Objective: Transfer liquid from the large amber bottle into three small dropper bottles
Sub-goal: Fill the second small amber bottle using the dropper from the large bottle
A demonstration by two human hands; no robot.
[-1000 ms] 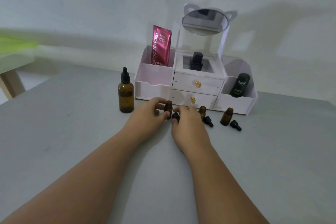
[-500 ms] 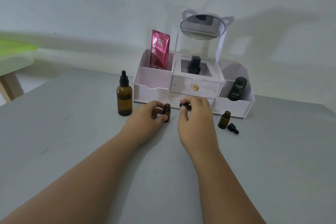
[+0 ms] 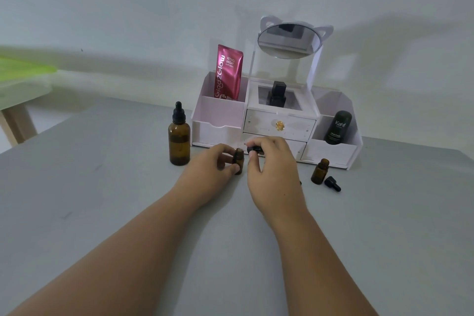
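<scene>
The large amber bottle (image 3: 179, 141) with a black dropper cap stands upright on the grey table, left of my hands. My left hand (image 3: 215, 167) grips a small amber dropper bottle (image 3: 239, 160) that stands open on the table. My right hand (image 3: 273, 172) pinches a black dropper cap (image 3: 254, 149) just above and to the right of that bottle's mouth. Another small amber bottle (image 3: 319, 171) stands open at the right, its black dropper cap (image 3: 332, 183) lying beside it. A third small bottle is hidden behind my right hand.
A white cosmetic organiser (image 3: 277, 126) with drawers and a round mirror (image 3: 289, 41) stands right behind my hands. It holds a pink sachet (image 3: 228, 72), a black bottle (image 3: 277, 93) and a dark Kahf container (image 3: 338, 128). A wooden table leg (image 3: 15, 123) shows far left.
My right hand picked the black dropper cap up from the table and raised it beside the small bottle's mouth. My left hand kept its grip on that bottle. The view shifted slightly.
</scene>
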